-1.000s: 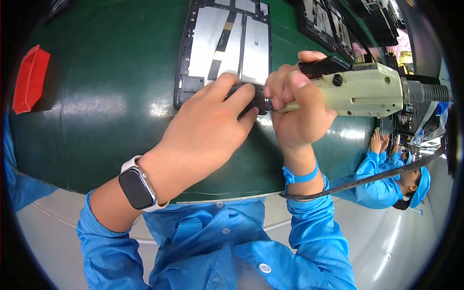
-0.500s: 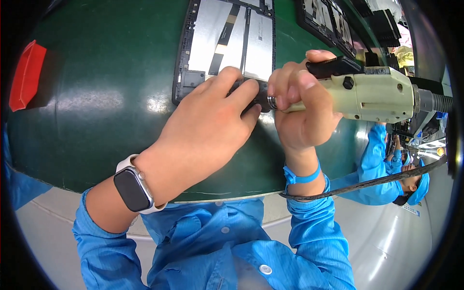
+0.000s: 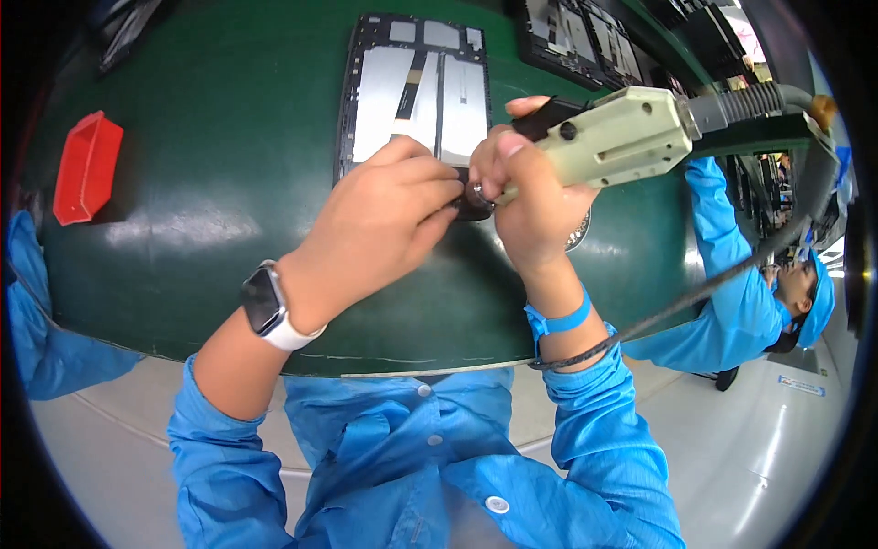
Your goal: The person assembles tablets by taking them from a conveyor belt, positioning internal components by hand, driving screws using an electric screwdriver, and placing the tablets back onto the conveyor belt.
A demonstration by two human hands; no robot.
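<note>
My right hand (image 3: 526, 188) is wrapped round a pale green electric screwdriver (image 3: 622, 137) with a black lever, its nose pointing left. My left hand (image 3: 375, 201), with a watch on its wrist, is over the lower end of a tablet housing (image 3: 466, 101). Its fingers are curled together beside the screwdriver's dark nose; what they pinch, if anything, is hidden. The housing lies flat, with a black frame, silvery plates and a dark ribbon strip. The screwdriver's tip is out of sight behind my left fingers.
A red tray (image 3: 89, 169) sits at the left of the green table (image 3: 210, 293). Beside my right wrist, a round dish (image 3: 578, 233) of small metal parts partly shows. More housings (image 3: 585, 41) lie at the far right. A cable (image 3: 677, 306) crosses my right forearm. A co-worker (image 3: 732, 293) is at the right.
The view has shifted, showing more of the housing's far end. Both hands and the screwdriver sit slightly further left in view, and the dish beside my right wrist has come into sight.
</note>
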